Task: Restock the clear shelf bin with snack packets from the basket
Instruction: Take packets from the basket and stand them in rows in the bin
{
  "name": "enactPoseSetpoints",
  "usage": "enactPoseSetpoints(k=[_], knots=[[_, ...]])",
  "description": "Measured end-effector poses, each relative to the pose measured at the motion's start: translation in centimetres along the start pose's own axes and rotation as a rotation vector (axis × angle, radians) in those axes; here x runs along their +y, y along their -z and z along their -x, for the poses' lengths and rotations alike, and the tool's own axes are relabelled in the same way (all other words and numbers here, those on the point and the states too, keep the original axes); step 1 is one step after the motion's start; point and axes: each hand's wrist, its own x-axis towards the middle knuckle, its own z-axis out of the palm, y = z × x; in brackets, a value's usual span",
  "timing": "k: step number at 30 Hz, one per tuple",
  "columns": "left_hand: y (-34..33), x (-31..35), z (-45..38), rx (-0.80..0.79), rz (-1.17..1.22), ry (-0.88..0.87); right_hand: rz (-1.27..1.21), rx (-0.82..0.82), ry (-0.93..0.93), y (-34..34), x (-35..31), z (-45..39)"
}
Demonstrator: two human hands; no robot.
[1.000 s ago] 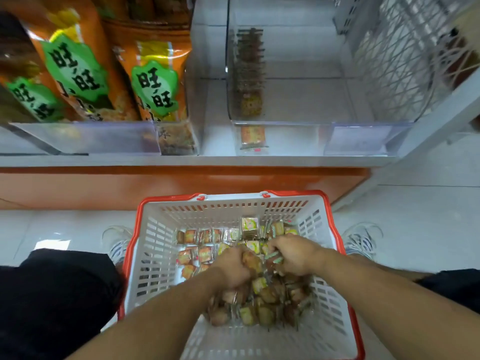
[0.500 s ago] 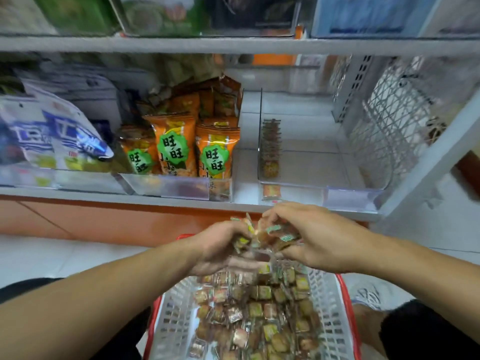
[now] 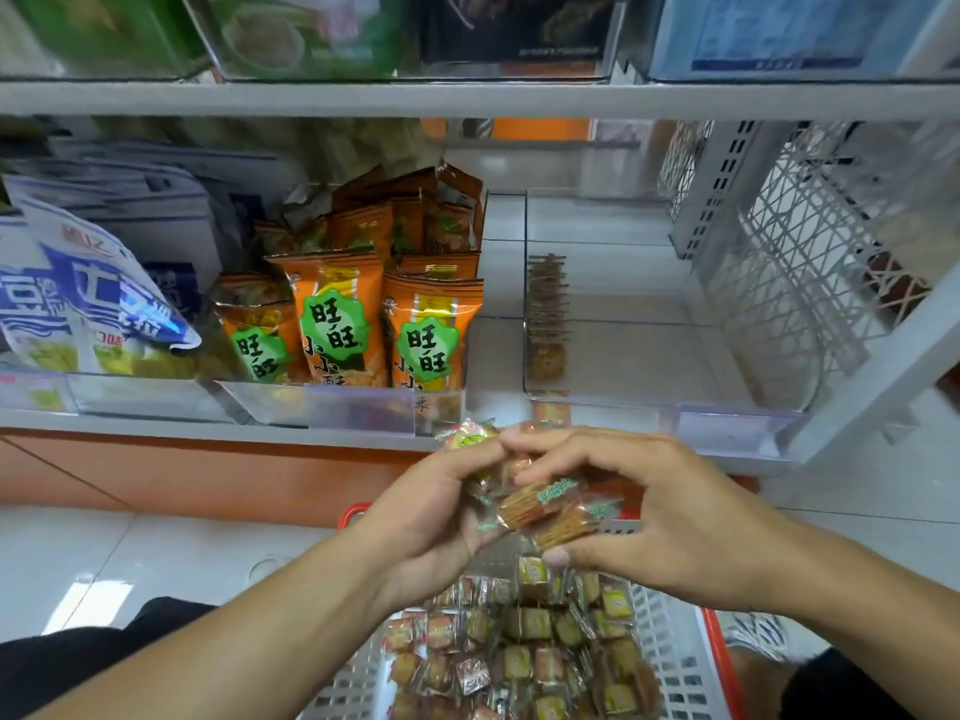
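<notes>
My left hand [image 3: 426, 517] and my right hand [image 3: 649, 511] together grip a bunch of small clear-wrapped snack packets [image 3: 540, 506], held above the basket and just in front of the shelf edge. The white basket with a red rim [image 3: 670, 636] sits on the floor below, holding several more small packets [image 3: 519, 652]. The clear shelf bin [image 3: 675, 356] stands on the lower shelf, up and right of my hands. One row of packets [image 3: 545, 324] stands along its left wall; the rest of its floor is bare.
Orange snack bags [image 3: 337, 330] fill the bin to the left, with blue and white bags [image 3: 88, 304] further left. A white mesh shelf divider [image 3: 795, 272] closes the right side. An upper shelf [image 3: 467, 98] hangs overhead.
Both hands have lifted a bunch of packets out of the basket and up toward the shelf edge. My view has tilted up from the basket to the shelves.
</notes>
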Motion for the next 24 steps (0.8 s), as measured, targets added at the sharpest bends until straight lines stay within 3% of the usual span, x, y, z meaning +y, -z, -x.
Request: enactPoseSetpoints(k=[5,8,11,17,24], knots=[[0.1,0.2,-0.4,0.086,-0.092,-0.116,-0.318,0.080,-0.116,0.5,0.0,0.1],[0.3,0.0,-0.3,0.125,-0.103,-0.147,-0.680,0.015,-0.292,0.9,0.3,0.4],[0.2,0.2,0.1,0.093,-0.062,-0.135,-0.891,-0.040,-0.413,1.5,0.7,0.5],[-0.4,0.3,0.6,0.056,-0.209,-0.125,-1.015,-0.058,-0.510,1.9,1.0,0.3],[-0.5,-0.2,0.7,0.222,-0.467,-0.240,-0.997,-0.083,-0.497,0.8,1.3,0.0]])
